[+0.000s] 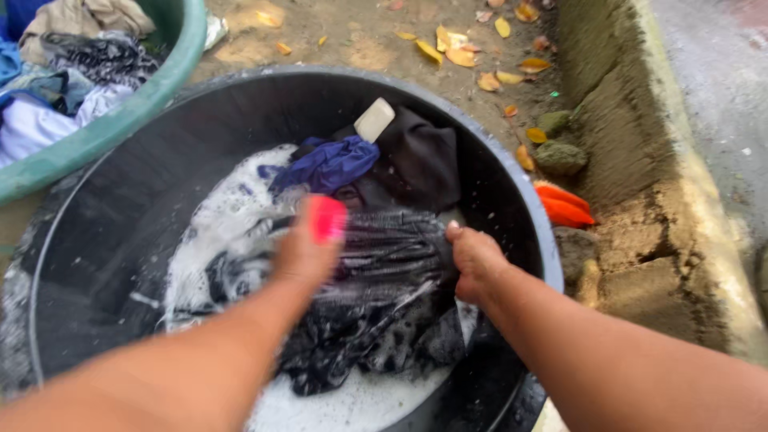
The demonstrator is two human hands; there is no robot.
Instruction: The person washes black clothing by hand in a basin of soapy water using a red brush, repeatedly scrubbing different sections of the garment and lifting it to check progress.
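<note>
Setting: bare dirt ground outdoors, scattered with yellow fallen leaves; a rough concrete kerb runs down the right side, with mossy stones and an orange item lying between it and the tub.

Item 1: large black round tub, centre. Its left inner wall is bare; little free room remains between its rim and the kerb. Contents: soapy white water; a dark patterned garment heaped at the near right; a blue cloth and a black cloth bunched toward the far rim; a pale bar of soap resting on the far heap.

Item 2: green basin, upper left corner, just beside the tub's rim, holding dry mixed clothing.

Hands: left hand closed around a pink brush, blurred, over the patterned garment; right hand clenched on a bunched fold of the same garment near the tub's right rim. The hands are apart.
</note>
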